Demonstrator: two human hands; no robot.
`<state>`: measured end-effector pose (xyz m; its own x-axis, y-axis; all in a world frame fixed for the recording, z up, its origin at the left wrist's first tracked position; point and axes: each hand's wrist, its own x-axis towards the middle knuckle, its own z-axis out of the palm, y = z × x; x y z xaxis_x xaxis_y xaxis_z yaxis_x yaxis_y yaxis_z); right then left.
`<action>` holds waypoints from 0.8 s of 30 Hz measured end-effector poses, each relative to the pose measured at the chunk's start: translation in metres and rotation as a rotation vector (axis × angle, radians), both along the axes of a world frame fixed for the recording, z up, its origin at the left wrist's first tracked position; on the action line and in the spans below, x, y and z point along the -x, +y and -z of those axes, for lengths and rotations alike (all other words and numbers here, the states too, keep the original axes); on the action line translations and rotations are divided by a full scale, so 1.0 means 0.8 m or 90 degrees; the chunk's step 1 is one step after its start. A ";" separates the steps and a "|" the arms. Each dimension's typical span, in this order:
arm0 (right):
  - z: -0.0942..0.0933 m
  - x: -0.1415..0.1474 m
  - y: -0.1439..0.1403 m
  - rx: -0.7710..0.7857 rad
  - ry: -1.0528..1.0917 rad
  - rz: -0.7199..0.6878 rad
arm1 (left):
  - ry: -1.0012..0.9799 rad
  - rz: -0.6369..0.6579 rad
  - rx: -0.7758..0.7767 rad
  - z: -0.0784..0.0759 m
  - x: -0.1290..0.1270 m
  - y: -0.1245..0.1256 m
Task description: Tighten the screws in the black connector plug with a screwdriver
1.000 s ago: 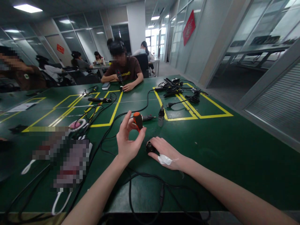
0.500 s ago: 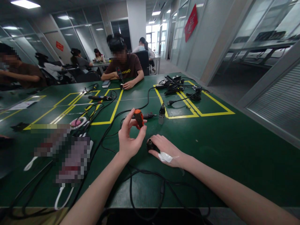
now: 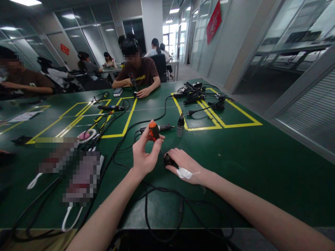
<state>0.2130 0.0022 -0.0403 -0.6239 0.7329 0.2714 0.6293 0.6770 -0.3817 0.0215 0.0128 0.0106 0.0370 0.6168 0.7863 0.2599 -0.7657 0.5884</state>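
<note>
My left hand (image 3: 144, 155) pinches a screwdriver (image 3: 154, 131) by its orange and black handle. A thin shaft slants down from the handle toward a small black round part (image 3: 167, 159) with a metal collar on top; whether its tip touches the part I cannot tell. My right hand (image 3: 184, 163) rests on the green table with thumb and fingers closed around that part. White tape covers the base of the right thumb. Beyond the hands lies a dark corded electric screwdriver (image 3: 165, 128). Beside it stands a black piece with a clear lower end (image 3: 180, 126).
Black cables (image 3: 180, 205) loop in front of my hands. Two pixelated packages (image 3: 83, 177) lie at left near a roll of tape (image 3: 87, 136). A heap of black cords (image 3: 192, 92) sits at the back right. Across the table a person (image 3: 138, 75) holds a power tool.
The screwdriver handle in my left hand has tilted and shifted slightly left, and its shaft now shows near the black part. My right hand has stayed in place.
</note>
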 end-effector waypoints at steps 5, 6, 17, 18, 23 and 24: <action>-0.001 0.000 0.000 -0.002 0.001 -0.001 | 0.003 0.006 0.031 -0.002 0.001 -0.001; -0.002 0.000 -0.001 -0.003 0.000 0.000 | 0.009 0.011 0.033 -0.003 0.001 -0.001; -0.003 0.000 -0.001 -0.002 -0.007 0.000 | 0.022 -0.057 -0.066 0.004 0.001 0.010; -0.003 0.000 -0.001 -0.001 -0.004 -0.001 | 0.015 -0.042 -0.061 0.005 0.001 0.010; -0.005 -0.001 -0.002 0.004 -0.006 -0.001 | 0.003 -0.004 -0.078 0.002 0.000 0.010; -0.005 -0.001 -0.002 0.004 -0.005 0.000 | 0.003 -0.005 -0.085 0.001 0.000 0.010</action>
